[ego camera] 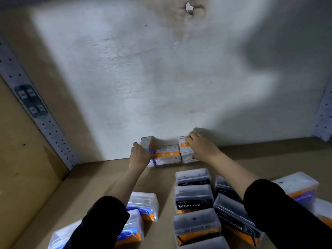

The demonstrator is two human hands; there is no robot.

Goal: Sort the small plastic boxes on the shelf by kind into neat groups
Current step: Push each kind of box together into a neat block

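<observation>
Left hand: wrapped round an upright box at the back wall.
Right hand: clasping the end box of that row.
Middle box: lying flat between them.
Charcoal boxes: grouped near the front of the shelf.
Risk: I'd say squeezing the row together could tip the upright boxes, or a sleeve could drag the front boxes askew.

Three orange-and-white boxes are standing along the shelf's back edge. Six black Charcoal boxes are sitting toward its front edge, three blue-labelled boxes front left, and two purple-labelled boxes at the right edge.
</observation>
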